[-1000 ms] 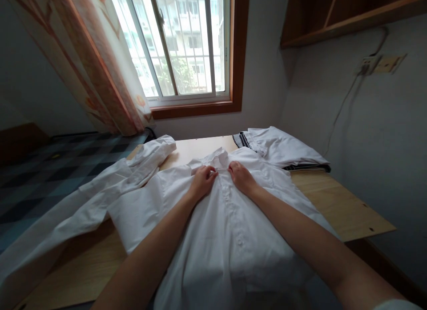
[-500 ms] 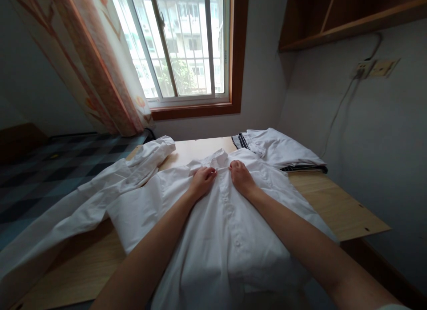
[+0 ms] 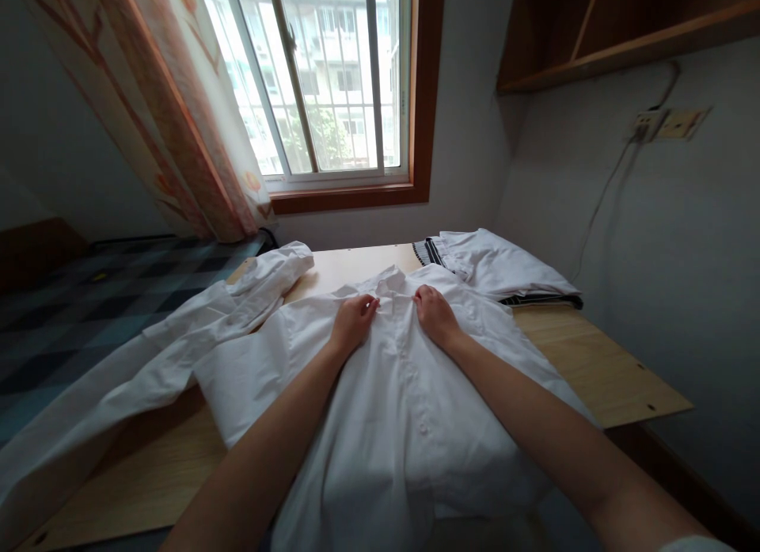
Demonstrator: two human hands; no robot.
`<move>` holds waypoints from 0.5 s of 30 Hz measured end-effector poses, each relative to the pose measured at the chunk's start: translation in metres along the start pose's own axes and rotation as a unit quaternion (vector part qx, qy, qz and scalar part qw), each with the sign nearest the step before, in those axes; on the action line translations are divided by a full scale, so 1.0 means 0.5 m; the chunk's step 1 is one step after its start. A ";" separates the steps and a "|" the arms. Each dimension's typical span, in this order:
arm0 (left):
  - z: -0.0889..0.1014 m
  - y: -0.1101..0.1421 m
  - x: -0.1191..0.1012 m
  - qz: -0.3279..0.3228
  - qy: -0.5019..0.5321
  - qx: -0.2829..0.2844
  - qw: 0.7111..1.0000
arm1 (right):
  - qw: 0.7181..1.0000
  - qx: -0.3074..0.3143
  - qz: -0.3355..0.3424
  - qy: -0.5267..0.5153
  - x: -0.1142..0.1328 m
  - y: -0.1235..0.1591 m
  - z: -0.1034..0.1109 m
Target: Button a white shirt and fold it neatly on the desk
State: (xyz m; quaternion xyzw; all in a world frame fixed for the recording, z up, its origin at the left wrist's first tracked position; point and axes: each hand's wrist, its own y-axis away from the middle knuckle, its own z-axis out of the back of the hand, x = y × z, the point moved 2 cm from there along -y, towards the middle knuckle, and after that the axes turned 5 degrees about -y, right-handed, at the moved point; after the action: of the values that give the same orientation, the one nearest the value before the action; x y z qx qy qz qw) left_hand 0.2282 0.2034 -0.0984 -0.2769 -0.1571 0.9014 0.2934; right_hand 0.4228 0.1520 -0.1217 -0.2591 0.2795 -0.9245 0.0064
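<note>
The shirt [image 3: 368, 425] was plain white over a pale yellowish-tan board [image 3: 594, 362], and the folded cloth [image 3: 511, 263] was white too, with black-and-white striping at its edges. The bedding [image 3: 119, 291] wore dark checks of black and grey-blue, while the curtain [image 3: 160, 100] mixed cream with orange-pink bands and orange floral shapes. The window frame [image 3: 423, 100] was reddish brown, the wall [image 3: 682, 219] a shaded grey, the shelf [image 3: 641, 49] brown and the socket plate [image 3: 682, 124] cream.
</note>
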 end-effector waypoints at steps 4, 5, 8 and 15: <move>0.031 0.013 -0.006 -0.069 -0.110 0.006 0.991 | 0.998 -0.039 -0.012 -0.038 -0.018 -0.004 0.002; 0.040 0.018 -0.014 -0.086 -0.124 0.007 0.989 | 0.998 -0.050 -0.012 -0.048 -0.019 -0.005 0.003; 0.063 0.036 -0.055 -0.155 -0.100 0.044 0.982 | 0.994 -0.078 -0.013 -0.072 -0.021 -0.006 0.005; 0.021 0.127 -0.126 -0.162 -0.006 0.156 0.974 | 0.990 -0.109 -0.018 -0.089 -0.022 -0.005 0.011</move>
State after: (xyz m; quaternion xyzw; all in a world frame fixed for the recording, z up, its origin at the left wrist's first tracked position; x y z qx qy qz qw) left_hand 0.2365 0.1138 -0.0927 -0.1932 -0.0591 0.8567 0.4746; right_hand 0.4355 0.1529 -0.1217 -0.3447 0.3725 -0.8615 -0.0135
